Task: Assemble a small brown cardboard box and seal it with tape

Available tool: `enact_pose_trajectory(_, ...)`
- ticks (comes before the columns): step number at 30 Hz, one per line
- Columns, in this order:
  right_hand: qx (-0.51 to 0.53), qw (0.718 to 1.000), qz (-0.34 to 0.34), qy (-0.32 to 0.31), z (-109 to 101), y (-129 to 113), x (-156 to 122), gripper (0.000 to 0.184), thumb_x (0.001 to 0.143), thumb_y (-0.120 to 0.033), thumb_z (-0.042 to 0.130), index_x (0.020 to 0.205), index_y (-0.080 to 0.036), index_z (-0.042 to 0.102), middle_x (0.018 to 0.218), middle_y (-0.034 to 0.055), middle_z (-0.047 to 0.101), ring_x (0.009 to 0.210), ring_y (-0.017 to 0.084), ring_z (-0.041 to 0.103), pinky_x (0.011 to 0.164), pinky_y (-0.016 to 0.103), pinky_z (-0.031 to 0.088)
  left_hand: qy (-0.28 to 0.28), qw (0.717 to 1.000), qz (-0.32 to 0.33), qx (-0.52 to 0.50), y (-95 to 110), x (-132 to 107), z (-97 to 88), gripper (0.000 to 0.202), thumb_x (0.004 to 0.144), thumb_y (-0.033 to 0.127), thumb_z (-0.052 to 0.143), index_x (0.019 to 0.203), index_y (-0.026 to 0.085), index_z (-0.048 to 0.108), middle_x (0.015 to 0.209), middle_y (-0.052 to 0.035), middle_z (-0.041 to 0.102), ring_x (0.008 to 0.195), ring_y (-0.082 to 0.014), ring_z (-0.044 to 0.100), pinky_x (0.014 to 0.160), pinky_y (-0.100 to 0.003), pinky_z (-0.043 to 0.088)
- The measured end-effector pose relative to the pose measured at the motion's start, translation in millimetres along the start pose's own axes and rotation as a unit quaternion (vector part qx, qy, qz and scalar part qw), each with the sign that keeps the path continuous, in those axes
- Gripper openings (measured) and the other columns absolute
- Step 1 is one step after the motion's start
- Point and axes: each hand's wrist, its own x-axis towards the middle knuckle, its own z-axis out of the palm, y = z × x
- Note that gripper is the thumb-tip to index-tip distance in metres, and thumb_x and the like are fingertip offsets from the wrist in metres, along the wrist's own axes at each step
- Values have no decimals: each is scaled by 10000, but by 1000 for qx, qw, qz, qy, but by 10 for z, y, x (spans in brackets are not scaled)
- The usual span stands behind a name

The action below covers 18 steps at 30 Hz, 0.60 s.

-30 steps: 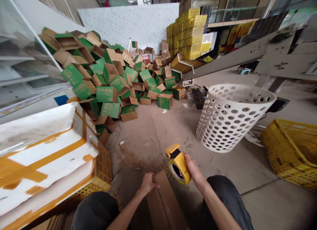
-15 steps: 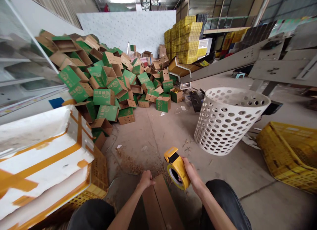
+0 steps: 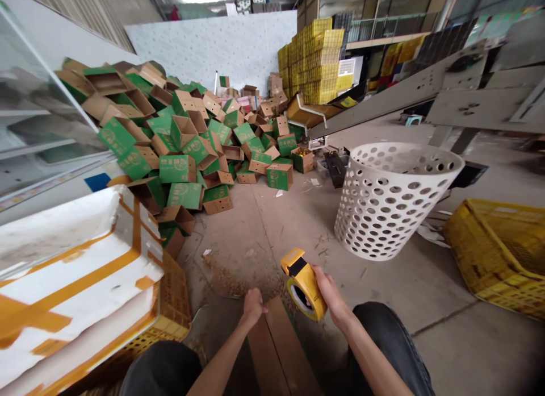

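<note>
My right hand (image 3: 328, 291) grips a yellow packing-tape dispenser (image 3: 303, 283) holding a roll of tape, low in front of me above my right knee. My left hand (image 3: 253, 307) is curled at the far left corner of a flattened brown cardboard box (image 3: 279, 350), which lies between my knees. Nothing shows in its fingers, and it seems to touch the cardboard edge. The box's near end is hidden below the view.
A large heap of green-printed cardboard boxes (image 3: 183, 163) lies ahead on the concrete floor (image 3: 251, 237). A white perforated basket (image 3: 389, 200) stands to the right, beside a yellow plastic crate (image 3: 498, 251). A white foam box (image 3: 72, 259) with yellow tape sits at left.
The view has shifted slightly. Both hands have stayed at nearly the same place, with the tape dispenser held in my right hand throughout.
</note>
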Motion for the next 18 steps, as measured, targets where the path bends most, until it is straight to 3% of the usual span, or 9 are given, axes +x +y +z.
enact_pose_trajectory(7, 13, 999, -23, -26, 15, 40, 0, 459, 979, -527, 467, 768, -168, 662, 522, 59, 635, 419, 188, 591, 433, 270, 480, 36, 999, 24, 2, -34, -75, 41, 153, 784, 6, 680, 856, 140, 700, 945, -64, 773, 892, -164, 679, 776, -255, 434)
enact_pose_trajectory(13, 9, 1000, -19, -22, 7, 38, -18, 463, 981, -543, 472, 771, -170, 650, 540, 67, 651, 419, 187, 589, 427, 271, 482, -2, 999, 48, 4, -64, 22, -19, 190, 688, 2, 755, 687, 155, 643, 809, -39, 779, 867, -173, 706, 775, -252, 449)
enact_pose_trajectory(18, 10, 1000, -5, -12, -12, 13, -25, 459, 999, -497, 430, 761, -170, 649, 546, 68, 658, 409, 185, 578, 420, 277, 485, -32, 998, 43, 15, -7, 96, -51, 222, 725, -8, 693, 613, 168, 617, 689, -30, 762, 812, -173, 737, 719, -238, 458)
